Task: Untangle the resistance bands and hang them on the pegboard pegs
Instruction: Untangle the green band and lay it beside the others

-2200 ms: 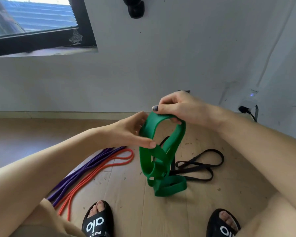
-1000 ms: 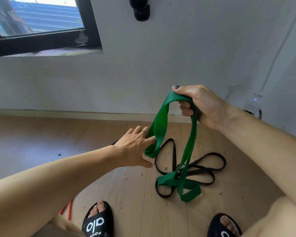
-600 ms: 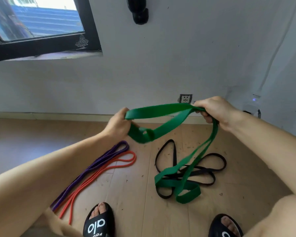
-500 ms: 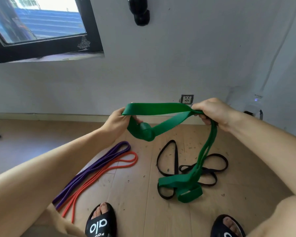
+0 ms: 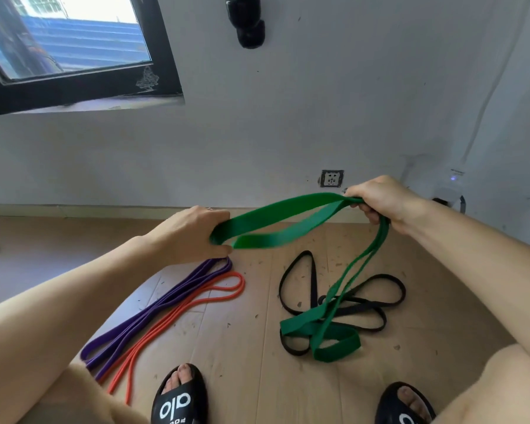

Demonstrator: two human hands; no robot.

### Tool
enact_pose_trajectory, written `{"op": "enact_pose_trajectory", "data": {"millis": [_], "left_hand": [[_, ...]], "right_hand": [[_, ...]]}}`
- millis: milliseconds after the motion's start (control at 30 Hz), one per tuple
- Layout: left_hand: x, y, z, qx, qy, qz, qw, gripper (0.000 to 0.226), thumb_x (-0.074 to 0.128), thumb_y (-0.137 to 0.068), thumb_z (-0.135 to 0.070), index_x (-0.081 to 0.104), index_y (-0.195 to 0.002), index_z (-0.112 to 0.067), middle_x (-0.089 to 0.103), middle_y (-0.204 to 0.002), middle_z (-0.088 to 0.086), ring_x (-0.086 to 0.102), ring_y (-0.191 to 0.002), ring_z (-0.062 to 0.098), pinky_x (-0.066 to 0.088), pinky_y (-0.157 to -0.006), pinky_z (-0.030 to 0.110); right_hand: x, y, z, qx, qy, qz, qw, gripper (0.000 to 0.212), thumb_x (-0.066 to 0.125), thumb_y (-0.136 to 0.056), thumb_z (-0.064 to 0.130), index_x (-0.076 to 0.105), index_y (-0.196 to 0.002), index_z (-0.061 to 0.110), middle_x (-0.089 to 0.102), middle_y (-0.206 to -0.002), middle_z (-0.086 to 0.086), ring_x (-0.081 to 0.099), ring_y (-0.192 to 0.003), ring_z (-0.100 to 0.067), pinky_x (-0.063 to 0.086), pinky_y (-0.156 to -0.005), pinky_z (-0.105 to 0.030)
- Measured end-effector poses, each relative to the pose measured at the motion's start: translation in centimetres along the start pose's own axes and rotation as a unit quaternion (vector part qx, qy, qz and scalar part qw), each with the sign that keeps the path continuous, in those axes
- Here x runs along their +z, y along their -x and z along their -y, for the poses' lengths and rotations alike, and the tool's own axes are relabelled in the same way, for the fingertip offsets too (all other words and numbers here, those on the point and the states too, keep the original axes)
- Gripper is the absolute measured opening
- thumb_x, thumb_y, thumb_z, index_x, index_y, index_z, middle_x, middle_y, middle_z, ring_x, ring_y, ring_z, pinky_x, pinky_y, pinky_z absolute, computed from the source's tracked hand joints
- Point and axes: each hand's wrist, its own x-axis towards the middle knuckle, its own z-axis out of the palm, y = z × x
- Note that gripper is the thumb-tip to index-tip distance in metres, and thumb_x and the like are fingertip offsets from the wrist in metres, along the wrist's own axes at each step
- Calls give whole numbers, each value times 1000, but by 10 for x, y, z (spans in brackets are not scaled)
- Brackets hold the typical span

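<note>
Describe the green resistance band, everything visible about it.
The green band is a wide, flat loop that looks like matte rubber. The left hand grips one folded end and the right hand grips it higher, so two strands span between them. From the right hand it hangs to the wooden floor, where its lower end lies folded across the black band.

A wide band point(image 5: 276, 223) stretches between the left hand point(image 5: 193, 234) and right hand point(image 5: 380, 198), its far end trailing down onto a thin band point(image 5: 380, 301) on the floor point(image 5: 242, 347) — right of two straight bands point(image 5: 166, 310) lying side by side. Behind, a socket point(image 5: 332, 179) sits low on the wall point(image 5: 288, 117).
</note>
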Motion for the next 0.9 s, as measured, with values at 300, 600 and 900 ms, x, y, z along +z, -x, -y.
{"op": "enact_pose_trajectory", "data": {"millis": [300, 600, 900], "left_hand": [[9, -6, 0, -305, 282, -29, 909, 5, 49, -105, -19, 53, -106, -21, 66, -93, 12, 64, -63, 23, 55, -47, 29], [13, 10, 9, -165, 185, 116, 962, 29, 85, -78, -38, 60, -83, -24, 61, -82, -9, 57, -70, 13, 43, -59, 23], [15, 5, -26, -49, 244, 172, 953, 101, 78, -74, -62, 22, -155, -39, 44, -150, -8, 46, -133, 9, 41, -110, 28]], "right_hand": [[9, 1, 6, -36, 32, 28, 998, 44, 68, -89, 21, 47, -51, 16, 39, -51, -4, 32, -46, -18, 27, -51, -31], [5, 3, 4, -14, 17, 54, 998, 34, 65, -93, 21, 54, -62, 13, 39, -49, 1, 32, -44, -14, 27, -50, -29], [34, 21, 24, -112, 164, 195, 960, 37, 67, -94, 44, 70, -74, 13, 55, -61, -2, 51, -57, -13, 39, -58, -27]]}}
